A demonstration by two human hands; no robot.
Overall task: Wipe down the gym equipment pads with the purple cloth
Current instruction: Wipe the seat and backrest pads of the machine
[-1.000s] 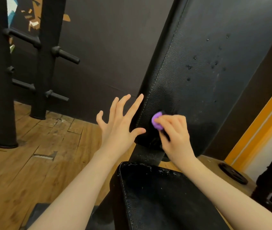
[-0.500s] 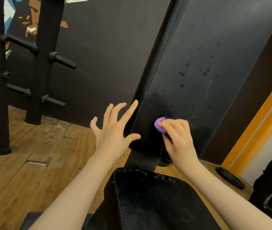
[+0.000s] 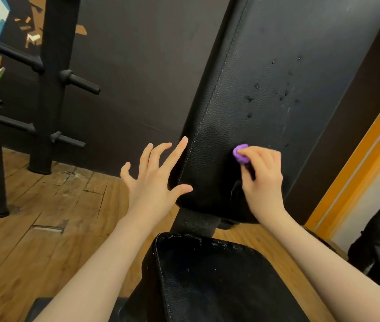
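- Right hand (image 3: 262, 180) pinches the bunched purple cloth (image 3: 240, 153) against the lower back pad (image 3: 261, 94).
- Left hand (image 3: 154, 175), fingers spread, braces the pad's left edge.
- The pad's length runs up and away: unwiped droplets (image 3: 282, 94) lie above the cloth, nearer the right hand.

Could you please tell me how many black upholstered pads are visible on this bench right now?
2: the upright back pad, where the right hand holds the purple cloth, and the seat pad at the bottom. Others may lie outside the frame.
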